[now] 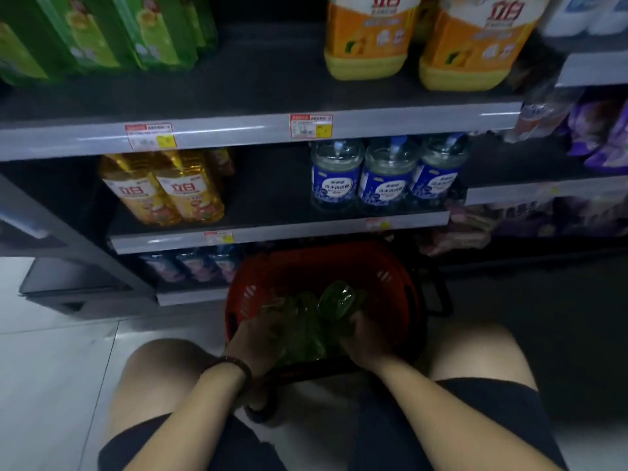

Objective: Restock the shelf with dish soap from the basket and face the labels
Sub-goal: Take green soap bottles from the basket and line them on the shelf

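Between bare knees, in the red slotted plastic basket (390,280), glossy translucent green dish soap bottles (299,334) lie heaped. The left hand (253,338) rests on them (grip blurred, cannot tell), and the right hand (365,338) grips a tilted bottle (338,297). Beyond is a grey shelf (306,229).

This is a shop, in an aisle with cleaning products. Long shelves (238,130) carry price tags (311,125) on their front edges. Identical orange bottles (367,35) and blue-labelled bottles (387,185) stand in rows, labels forward. A red shopping basket (401,300) sits on the tiled floor (51,368).
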A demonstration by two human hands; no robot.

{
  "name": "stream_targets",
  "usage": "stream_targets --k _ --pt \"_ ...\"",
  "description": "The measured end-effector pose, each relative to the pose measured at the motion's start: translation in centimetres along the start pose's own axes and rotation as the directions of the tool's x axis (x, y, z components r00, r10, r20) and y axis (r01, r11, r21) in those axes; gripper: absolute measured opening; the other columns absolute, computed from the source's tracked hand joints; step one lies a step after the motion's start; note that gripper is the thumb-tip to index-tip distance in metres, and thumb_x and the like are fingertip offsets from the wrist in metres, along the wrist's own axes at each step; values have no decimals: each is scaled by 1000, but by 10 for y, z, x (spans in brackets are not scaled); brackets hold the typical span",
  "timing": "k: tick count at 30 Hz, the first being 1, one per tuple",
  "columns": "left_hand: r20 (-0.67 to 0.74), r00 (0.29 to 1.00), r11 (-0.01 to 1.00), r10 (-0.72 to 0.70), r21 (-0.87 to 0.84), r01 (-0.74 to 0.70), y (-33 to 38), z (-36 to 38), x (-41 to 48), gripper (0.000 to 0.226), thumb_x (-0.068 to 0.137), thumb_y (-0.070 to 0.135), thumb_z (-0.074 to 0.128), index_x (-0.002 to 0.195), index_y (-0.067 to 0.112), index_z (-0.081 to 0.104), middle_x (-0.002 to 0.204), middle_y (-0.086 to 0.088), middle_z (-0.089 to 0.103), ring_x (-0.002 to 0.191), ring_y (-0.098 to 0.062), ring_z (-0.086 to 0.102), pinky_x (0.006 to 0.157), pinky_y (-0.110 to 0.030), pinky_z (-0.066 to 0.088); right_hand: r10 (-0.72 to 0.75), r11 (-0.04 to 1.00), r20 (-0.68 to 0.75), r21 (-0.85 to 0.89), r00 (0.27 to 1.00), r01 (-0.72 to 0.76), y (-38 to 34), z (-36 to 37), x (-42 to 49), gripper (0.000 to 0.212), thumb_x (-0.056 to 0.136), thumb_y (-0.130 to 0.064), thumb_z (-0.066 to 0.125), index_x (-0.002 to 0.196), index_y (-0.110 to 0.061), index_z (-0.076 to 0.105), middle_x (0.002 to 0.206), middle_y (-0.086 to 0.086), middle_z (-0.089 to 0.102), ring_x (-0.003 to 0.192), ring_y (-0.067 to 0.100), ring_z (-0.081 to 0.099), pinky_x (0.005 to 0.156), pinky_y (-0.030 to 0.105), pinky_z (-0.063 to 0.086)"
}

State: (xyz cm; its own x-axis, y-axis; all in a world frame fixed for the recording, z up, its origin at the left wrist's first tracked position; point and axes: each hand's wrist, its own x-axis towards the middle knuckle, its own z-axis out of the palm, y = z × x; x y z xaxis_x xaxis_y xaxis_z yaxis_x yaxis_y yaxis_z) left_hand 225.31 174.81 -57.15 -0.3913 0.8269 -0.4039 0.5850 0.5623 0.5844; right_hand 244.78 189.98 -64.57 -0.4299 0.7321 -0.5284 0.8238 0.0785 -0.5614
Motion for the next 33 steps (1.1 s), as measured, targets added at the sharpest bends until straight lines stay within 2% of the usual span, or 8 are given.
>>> stream_targets --k 2,5,9,12,18,21,25,33 --pt "5 1000 1000 -10 15 10 0 1 0 25 104 39 59 128 34 61 112 19 57 115 -11 63 96 -26 45 -20 998 -91 -58 996 14 -3 2 20 51 91 -18 78 137 -12 57 129 10 65 128 31 63 108 37 51" --pt "-9 1000 1000 1 -15 -2 0 2 3 54 88 67 50 131 38 61 118 21 60 116 -11 64 102 -35 52 -15 995 -160 -100 987 -1 -6 7 48 86 85 -26 85 156 -18 39 154 20 47 146 41 45 119 51 43" --pt "-39 999 1000 10 -20 -11 4 6 13 33 98 48 59 129 37 61 117 23 59 113 -6 63 100 -30 53 -48 972 -57 -231 997 34 -22 13 75 121 79 -48 90 168 -38 9 170 20 15 158 46 19 123 61 35" --pt "-25 1000 999 14 -28 -15 8 9 23 25 103 34 62 128 32 62 112 22 58 105 -3 61 91 -17 47 -63 927 54 -367 997 79 -21 28 94 120 81 -46 90 167 -47 7 176 16 -8 161 52 3 126 68 26" --pt "-8 999 998 36 -41 -37 17 13 40 26 102 33 63 127 27 64 110 21 58 99 1 58 73 -1 38 -135 817 -20 -568 991 100 -11 46 111 113 78 -44 90 163 -43 15 172 21 1 157 54 15 117 68 40" --pt "4 1000 998 31 -53 -31 19 15 47 23 103 33 61 124 26 66 110 17 64 98 -3 62 76 -5 45 -162 827 -60 -553 985 102 -13 47 112 110 74 -49 91 159 -42 20 169 22 8 154 53 23 112 68 45" --pt "23 999 996 -24 -85 26 19 16 49 21 102 36 61 121 29 67 117 8 71 104 -13 69 89 -37 61 -172 876 -127 -473 977 93 -16 40 112 99 64 -46 96 143 -44 37 157 16 25 141 47 40 102 63 54" --pt "0 998 991 -69 -116 68 25 14 44 22 104 35 59 121 24 68 116 5 70 110 -17 67 93 -33 54 -278 957 -281 -166 918 239 -20 -3 76 79 59 -34 94 129 -30 56 122 -6 39 128 29 44 103 45 49"
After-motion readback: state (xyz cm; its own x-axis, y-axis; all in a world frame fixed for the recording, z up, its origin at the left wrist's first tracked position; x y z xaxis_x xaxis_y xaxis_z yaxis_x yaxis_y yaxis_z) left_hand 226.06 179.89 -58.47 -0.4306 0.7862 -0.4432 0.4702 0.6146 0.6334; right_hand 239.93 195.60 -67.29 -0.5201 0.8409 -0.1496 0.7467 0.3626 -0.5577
